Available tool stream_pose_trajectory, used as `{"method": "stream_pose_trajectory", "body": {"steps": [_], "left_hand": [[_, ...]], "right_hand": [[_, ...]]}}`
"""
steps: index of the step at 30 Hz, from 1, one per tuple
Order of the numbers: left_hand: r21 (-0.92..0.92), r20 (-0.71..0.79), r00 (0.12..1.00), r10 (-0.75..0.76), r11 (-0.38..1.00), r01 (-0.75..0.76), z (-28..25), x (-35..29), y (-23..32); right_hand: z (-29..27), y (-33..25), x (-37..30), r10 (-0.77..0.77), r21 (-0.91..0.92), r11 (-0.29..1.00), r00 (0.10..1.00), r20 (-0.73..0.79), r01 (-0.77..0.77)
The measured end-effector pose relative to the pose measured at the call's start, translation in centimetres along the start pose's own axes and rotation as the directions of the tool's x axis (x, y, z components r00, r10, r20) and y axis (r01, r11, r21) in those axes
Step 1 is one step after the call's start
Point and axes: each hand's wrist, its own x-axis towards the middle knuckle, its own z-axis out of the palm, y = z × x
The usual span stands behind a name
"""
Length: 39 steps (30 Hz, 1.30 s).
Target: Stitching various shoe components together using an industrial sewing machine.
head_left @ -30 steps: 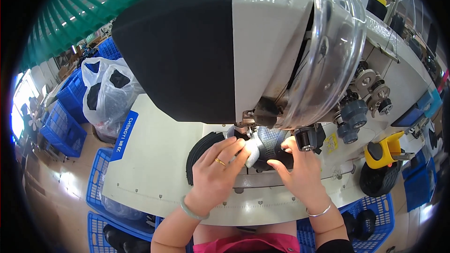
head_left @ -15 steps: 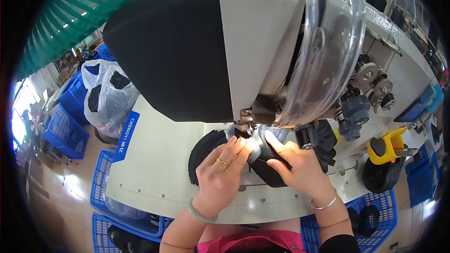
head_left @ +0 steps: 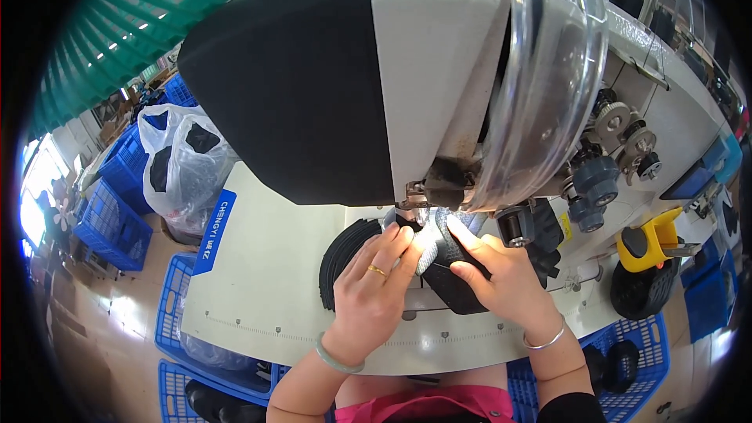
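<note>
Prob stitching your shoe upper [head_left: 453,288]
L hand [head_left: 368,286]: fingers together, pinch unclear — R hand [head_left: 507,282] spread; next needs steady feed imo

Left hand [head_left: 368,294]: plain gold-coloured ring [head_left: 377,270] on one finger, with a smooth, pale green bangle [head_left: 338,355] at the wrist. Right hand [head_left: 511,282]: slender silver-coloured bangle [head_left: 546,340] at the wrist; farther up the arm, a black sleeve [head_left: 572,408]. Lower torso: bright pink garment [head_left: 427,405], a small round fastener [head_left: 495,413] toward its right side
</note>
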Motion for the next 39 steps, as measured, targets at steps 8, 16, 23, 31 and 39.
{"method": "stream_pose_trajectory", "body": {"steps": [8, 16, 23, 31, 39], "left_hand": [[-0.247, -0.004, 0.979, -0.206, 0.948, 0.199, -0.2, 0.3, -0.6], [-0.243, -0.017, 0.967, -0.256, 0.939, 0.244, 0.0, 0.2, 0.1], [-0.118, -0.028, 0.995, -0.099, 0.989, 0.095, 0.0, 0.0, -0.1], [-0.084, -0.030, 0.999, -0.034, 0.996, 0.032, 0.0, 0.2, 0.0], [-0.052, -0.029, 1.000, 0.007, 0.999, -0.009, 0.3, 0.0, -0.4]], "right_hand": [[0.6, -0.6, -0.5, -0.004, -0.156, 0.988, 1.000, 0.014, 0.006], [1.3, -1.3, -0.9, 0.013, -0.321, 0.947, 1.000, 0.001, -0.012], [1.5, -1.5, -1.0, 0.010, -0.342, 0.939, 1.000, -0.013, -0.014], [2.0, -1.7, -1.0, 0.003, -0.350, 0.936, 0.998, -0.055, -0.022], [3.0, -2.2, -1.0, 0.031, -0.376, 0.924, 0.993, -0.111, -0.071]]}}
